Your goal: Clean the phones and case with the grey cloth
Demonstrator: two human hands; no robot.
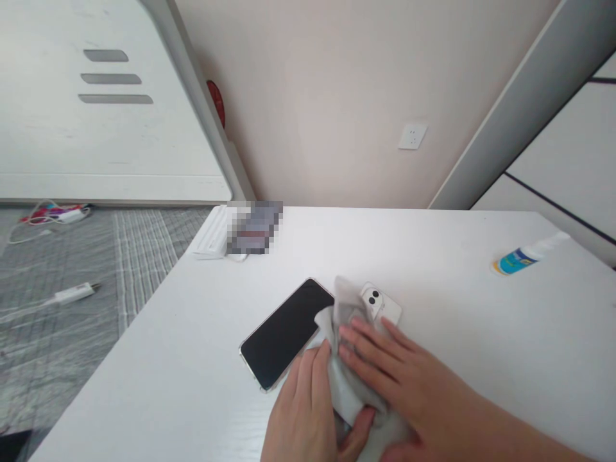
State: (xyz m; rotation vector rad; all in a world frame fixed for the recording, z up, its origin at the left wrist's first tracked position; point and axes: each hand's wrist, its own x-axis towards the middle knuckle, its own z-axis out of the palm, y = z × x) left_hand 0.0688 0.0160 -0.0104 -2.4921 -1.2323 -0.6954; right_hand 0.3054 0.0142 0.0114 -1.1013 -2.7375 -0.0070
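Both hands are at a crumpled light grey cloth (349, 388) near the front of the white table. My left hand (305, 404) is closed, with its fingers and thumb around the cloth's left side. A dark glossy bit shows between that thumb and the cloth; what it belongs to is mostly hidden. From the right, my right hand (394, 366) presses its fingers over the cloth. A smartphone with a black screen (289, 333), in a clear case, lies beyond my left hand. A white phone (387, 308) with two camera lenses is partly covered behind the cloth and my right fingers.
A small spray bottle (517, 260) with a blue and yellow label is at the table's right. White papers (212, 234) and a blurred-out dark item (257, 228) lie at the back left corner. Left of the table, a white cable plug (74, 293) rests on grey bedding (72, 353).
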